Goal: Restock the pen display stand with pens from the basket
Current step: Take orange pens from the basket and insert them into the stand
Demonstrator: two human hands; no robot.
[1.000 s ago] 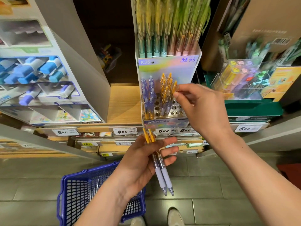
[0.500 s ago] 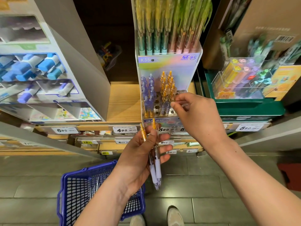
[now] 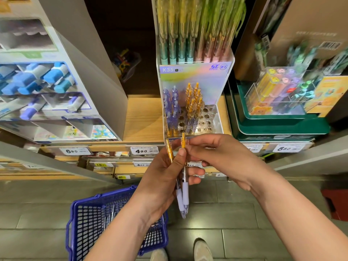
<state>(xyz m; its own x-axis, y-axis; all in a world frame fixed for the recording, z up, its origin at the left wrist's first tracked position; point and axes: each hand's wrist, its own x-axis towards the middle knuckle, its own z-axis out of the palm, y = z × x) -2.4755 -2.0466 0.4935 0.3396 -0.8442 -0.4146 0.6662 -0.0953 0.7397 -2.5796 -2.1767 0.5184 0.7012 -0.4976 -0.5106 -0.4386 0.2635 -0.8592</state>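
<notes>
Amber-topped pens (image 3: 183, 196), two of them, sit in our left hand (image 3: 160, 181). Its fingers curl round the barrels, the thumb lies across them, and the tips point down. Our right hand (image 3: 220, 159) pinches the amber end of the pen nearer to it between thumb and forefinger. We judge it is about to be drawn out for placing.

The pen display stand (image 3: 195, 76) is on the shelf just beyond and above both hands. Its lower tier is part filled:
- purple pens (image 3: 172, 108) fill the rows on the left-hand side
- amber stock (image 3: 194, 98) stands in the middle
- bare holes (image 3: 209, 117) lie toward the right hand, with a few more at the front

Restocking looks under way but not finished — two pens in hand to seat and many holes to fill.

The basket (image 3: 79, 213) is blue mesh and sits on the floor below the left forearm. We cannot tell whether more pens lie in it.

Each pen has a clear amber upper barrel with a click end, a see-through middle, a pale lilac grip and a fine tip. They are slim and glossy — probably easy to let slide.
</notes>
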